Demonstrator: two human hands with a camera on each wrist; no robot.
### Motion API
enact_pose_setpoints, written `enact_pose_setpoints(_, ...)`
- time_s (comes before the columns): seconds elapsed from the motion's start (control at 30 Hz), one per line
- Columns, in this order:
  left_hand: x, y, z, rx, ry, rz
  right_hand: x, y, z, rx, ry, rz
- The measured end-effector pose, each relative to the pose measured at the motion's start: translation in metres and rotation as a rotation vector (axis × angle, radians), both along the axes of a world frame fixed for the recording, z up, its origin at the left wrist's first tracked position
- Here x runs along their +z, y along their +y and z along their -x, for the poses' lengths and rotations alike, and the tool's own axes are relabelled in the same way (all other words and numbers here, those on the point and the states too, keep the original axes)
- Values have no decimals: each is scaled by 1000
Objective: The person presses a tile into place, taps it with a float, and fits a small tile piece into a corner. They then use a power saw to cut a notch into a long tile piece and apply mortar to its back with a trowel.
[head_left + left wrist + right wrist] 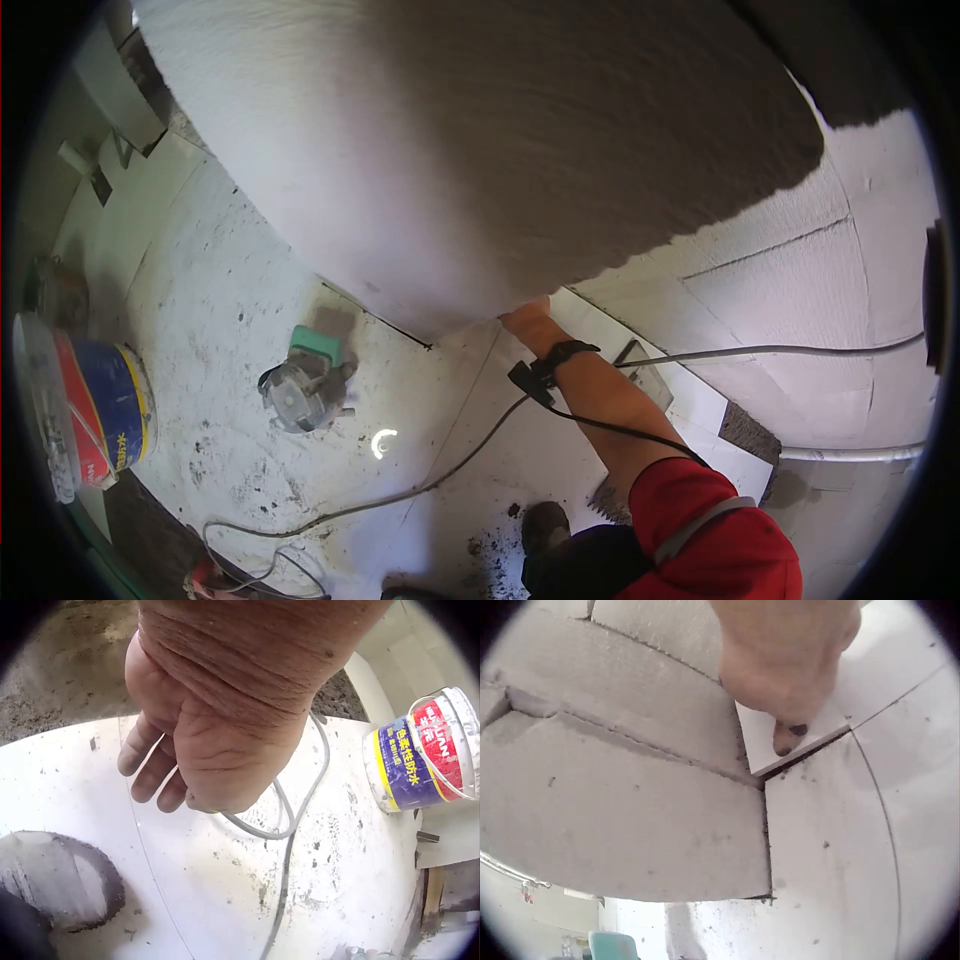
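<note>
In the right wrist view, my right hand [787, 667] reaches down over a small white tile piece [757, 742] at a corner beside pale blocks [652, 817]. One fingertip touches its top; the other fingers are hidden. A dark gap runs along the tile's edge. From the head view, the right hand [528, 313] is partly covered by a large pale, rough-edged surface [400, 150]. My left hand [217, 742] appears only in the left wrist view, its fingers loosely bent and holding nothing above the white floor [195, 862].
A clear-and-green power tool [305, 390] lies on the floor, left of centre. Farther left stands a labelled bucket [105, 400]. A grey cable [440, 480] winds across the floor; a shoe [545, 525] and dark crumbs are near the bottom.
</note>
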State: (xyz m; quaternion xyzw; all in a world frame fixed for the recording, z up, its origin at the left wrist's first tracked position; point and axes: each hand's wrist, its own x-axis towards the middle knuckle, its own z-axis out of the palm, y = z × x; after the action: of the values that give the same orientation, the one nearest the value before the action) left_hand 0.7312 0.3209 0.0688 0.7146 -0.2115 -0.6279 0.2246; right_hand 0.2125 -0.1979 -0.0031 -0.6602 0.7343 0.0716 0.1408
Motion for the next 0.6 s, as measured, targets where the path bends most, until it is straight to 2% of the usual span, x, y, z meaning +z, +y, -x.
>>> enact_pose_setpoints(0.03, 22, -33, 22, 201, -34, -175, 5, -1, -5, -31, 5, -4)
enact_pose_setpoints(0.1, 28, -38, 26, 215, -75, -219, -13, -3, 0, 18, 36, 1)
enact_pose_setpoints(0.13, 30, -35, 27, 215, -56, -135, -24, -2, 5, 60, 71, 14)
enact_pose_setpoints(0.17, 29, -33, 29, 218, -36, -44, -19, -2, -1, 68, 71, 15)
enact_pose_setpoints(0.27, 19, -30, 28, 274, -56, -89, -5, -9, -14, 11, 181, -88)
enact_pose_setpoints(0.33, 32, -38, 31, 251, -93, -91, 0, -14, -16, 175, 350, -117)
enact_pose_setpoints(0.37, 38, -43, 32, 251, -100, -96, 18, -15, -21, 177, 343, -122)
enact_pose_setpoints(0.43, 48, -51, 35, 238, -114, -87, 61, -16, -33, 373, 316, -284)
enact_pose_setpoints(0.53, 55, -61, 37, 224, -200, -114, 21, -25, -34, 263, 322, -262)
enact_pose_setpoints(0.6, 62, -60, 32, 216, -250, -82, 20, -20, -37, 227, 292, -216)
